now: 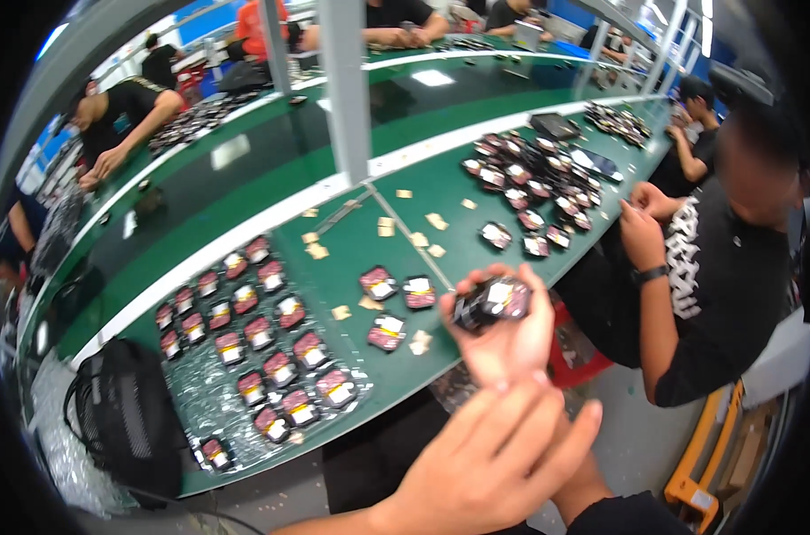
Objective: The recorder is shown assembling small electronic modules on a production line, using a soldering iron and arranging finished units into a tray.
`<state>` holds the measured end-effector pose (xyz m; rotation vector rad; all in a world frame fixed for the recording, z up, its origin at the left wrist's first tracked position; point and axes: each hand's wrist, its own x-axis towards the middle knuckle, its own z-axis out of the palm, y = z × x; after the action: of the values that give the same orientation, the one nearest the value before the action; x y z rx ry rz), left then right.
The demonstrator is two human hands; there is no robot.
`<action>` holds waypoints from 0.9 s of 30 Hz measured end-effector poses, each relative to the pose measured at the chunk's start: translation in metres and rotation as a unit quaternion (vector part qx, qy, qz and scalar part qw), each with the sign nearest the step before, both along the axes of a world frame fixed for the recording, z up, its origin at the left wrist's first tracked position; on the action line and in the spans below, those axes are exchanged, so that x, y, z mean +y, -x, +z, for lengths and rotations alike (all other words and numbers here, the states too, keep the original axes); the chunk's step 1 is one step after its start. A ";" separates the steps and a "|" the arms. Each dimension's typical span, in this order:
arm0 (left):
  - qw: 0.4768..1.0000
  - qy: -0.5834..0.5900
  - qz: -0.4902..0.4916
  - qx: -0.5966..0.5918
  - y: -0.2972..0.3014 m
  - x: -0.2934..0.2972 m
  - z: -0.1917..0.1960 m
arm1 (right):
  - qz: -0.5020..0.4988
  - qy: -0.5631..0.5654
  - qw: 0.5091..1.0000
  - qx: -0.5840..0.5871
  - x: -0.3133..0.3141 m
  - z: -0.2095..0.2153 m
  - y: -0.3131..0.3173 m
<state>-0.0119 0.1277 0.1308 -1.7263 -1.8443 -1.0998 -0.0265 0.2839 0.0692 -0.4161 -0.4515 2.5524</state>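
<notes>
On the upturned palm of my right hand (512, 334) lies a glossy black rounded packet (494, 301) with a pinkish-white label, the fingers curled around it. My left hand (485, 455) is in front of the right wrist, its fingers stretched out and slightly apart, with nothing visible in them. Whether it touches the wrist, I cannot tell. Beyond my hands, three similar packets (387, 332) with dark red, white and yellow labels sit on the green table (333, 276). More such packets (280, 367) stand in rows on a clear plastic sheet (351, 401) to the left.
Small tan pieces (386, 226) are scattered over the table. A big pile of packets (534, 178) lies farther right, before a seated co-worker (726, 259). A black bag (128, 419) occupies the left end. A grey post (344, 98) rises behind; other people work across a conveyor (244, 169).
</notes>
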 end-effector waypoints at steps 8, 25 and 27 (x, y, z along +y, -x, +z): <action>0.985 0.054 0.142 -0.084 0.012 -0.108 -0.076 | -0.123 -0.296 0.944 -0.081 0.071 -0.034 0.077; 0.854 -0.082 0.470 -0.208 -0.060 -0.197 -0.123 | -0.119 -0.627 0.751 -0.168 0.065 -0.052 0.103; 0.877 -0.056 0.364 -0.309 -0.066 -0.176 -0.096 | -0.130 -0.626 0.750 -0.171 0.080 -0.059 0.101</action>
<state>0.0544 -0.0487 0.0348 -0.4854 -2.4160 -1.4431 -0.1274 0.3637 0.0101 -0.3519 -1.8810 1.3810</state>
